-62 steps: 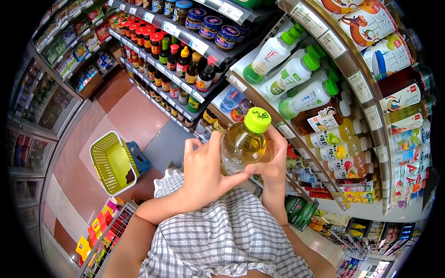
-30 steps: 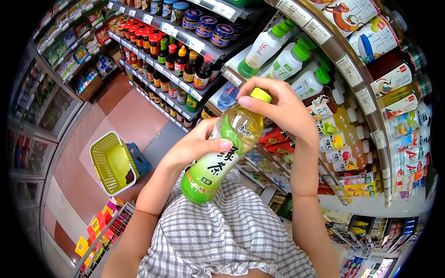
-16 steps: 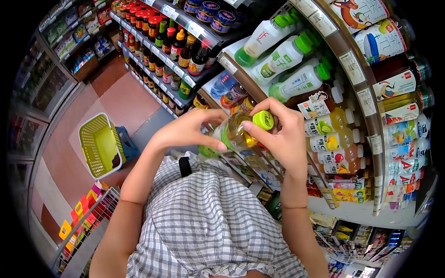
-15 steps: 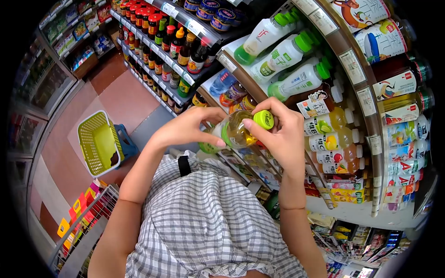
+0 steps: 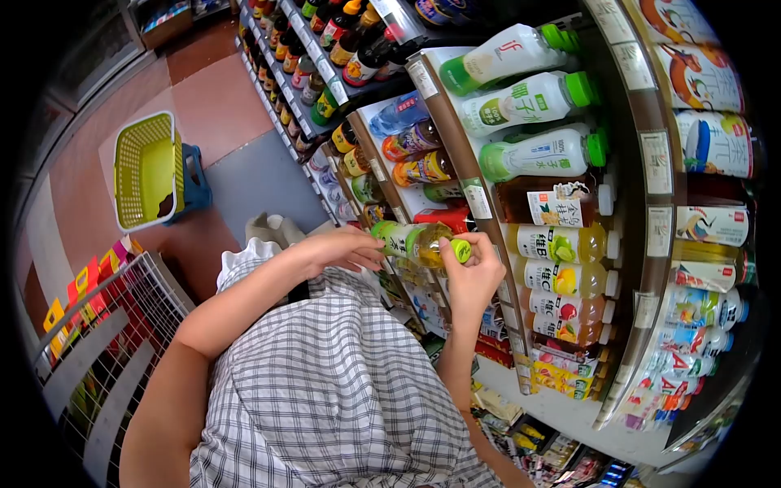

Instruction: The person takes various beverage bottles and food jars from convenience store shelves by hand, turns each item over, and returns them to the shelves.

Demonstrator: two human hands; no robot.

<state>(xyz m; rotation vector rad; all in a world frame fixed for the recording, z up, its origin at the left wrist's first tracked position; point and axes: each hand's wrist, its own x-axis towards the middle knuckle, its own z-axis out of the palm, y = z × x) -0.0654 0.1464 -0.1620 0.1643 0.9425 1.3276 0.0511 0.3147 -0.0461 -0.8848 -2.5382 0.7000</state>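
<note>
A shop aisle with a floor of pinkish, brown and grey tiles (image 5: 236, 183) runs beside packed shelves. Nearest is the person's checked garment (image 5: 325, 382), with both bare arms reaching out over it. The green-labelled bottle (image 5: 403, 241) lies nearly level in front of the drinks shelves, its cap towards the right hand (image 5: 476, 272), whose thumb and fingers grasp it at the capped end. The left hand (image 5: 348, 248) is at the base end, fingers loosely extended and unclenched; whether their tips touch the bottle cannot be told. To the left stands a wire rack (image 5: 150, 297) with red and yellow packs. To the right, juice bottles (image 5: 561, 279) lie in rows next to white bottles with green caps (image 5: 529, 102). Farther off, a yellow-green basket (image 5: 146, 171) is on the floor against a blue object (image 5: 194, 179), and dark sauce bottles (image 5: 358, 61) line another shelf.
</note>
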